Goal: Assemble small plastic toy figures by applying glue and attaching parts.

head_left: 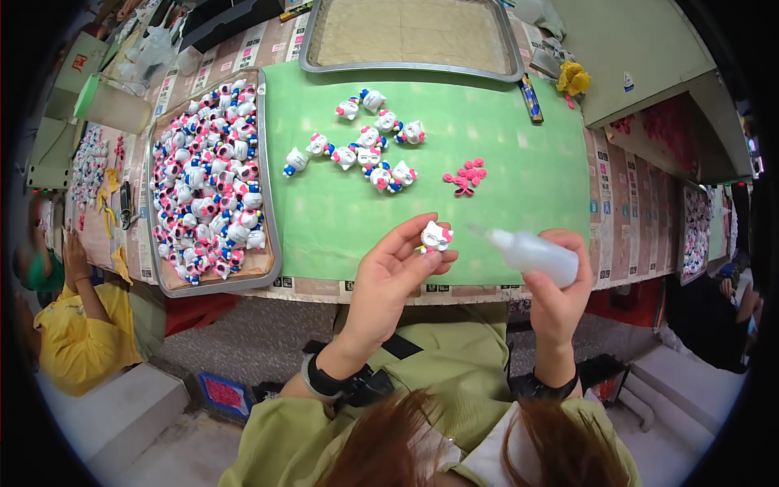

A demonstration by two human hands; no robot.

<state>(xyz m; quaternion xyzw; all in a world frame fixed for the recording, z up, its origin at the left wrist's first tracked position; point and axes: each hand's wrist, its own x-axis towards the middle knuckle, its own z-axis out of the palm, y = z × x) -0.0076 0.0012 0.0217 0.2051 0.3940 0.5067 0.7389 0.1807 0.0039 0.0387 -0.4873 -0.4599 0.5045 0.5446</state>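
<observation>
Above the pale-green rectangular mat (511, 122), with heaped metal tray (266, 187) at nine o'clock and boxy grey-green cabinet (621, 57) at two, we find left fingers (419, 268) pinching a white-and-pink plastic cat figurine (436, 235) toward six, right fingers (571, 245) wrapped around a translucent squeeze bottle (539, 257).

A green top (272, 442) and black wristbands (553, 390) show.
</observation>
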